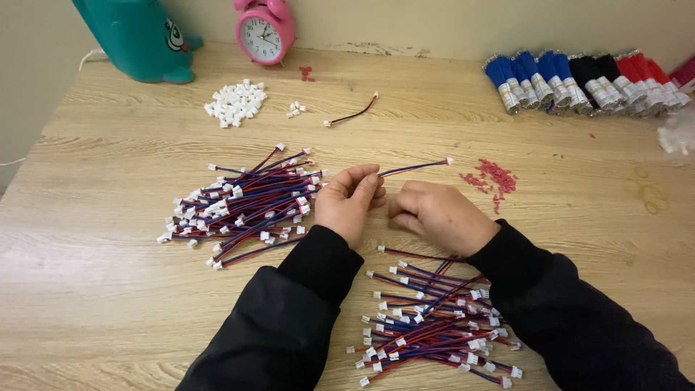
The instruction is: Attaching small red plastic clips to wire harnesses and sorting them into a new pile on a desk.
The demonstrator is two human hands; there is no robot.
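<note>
- Nearest you, a loose pile of red-and-blue cables (434, 322) with white plugs lies under your right forearm.
- Your left hand (350, 199) pinches a thin red-and-blue wire lead (413, 169), its white plug pointing right above the wooden table (108, 275).
- Your right hand (434, 215) is curled shut just beside it; whether it grips anything is hidden.
- Left, a second cable heap (242, 206).
- Far: small white connectors (237, 103), a pink clock (265, 32), bundled wire bunches (586, 81).
</note>
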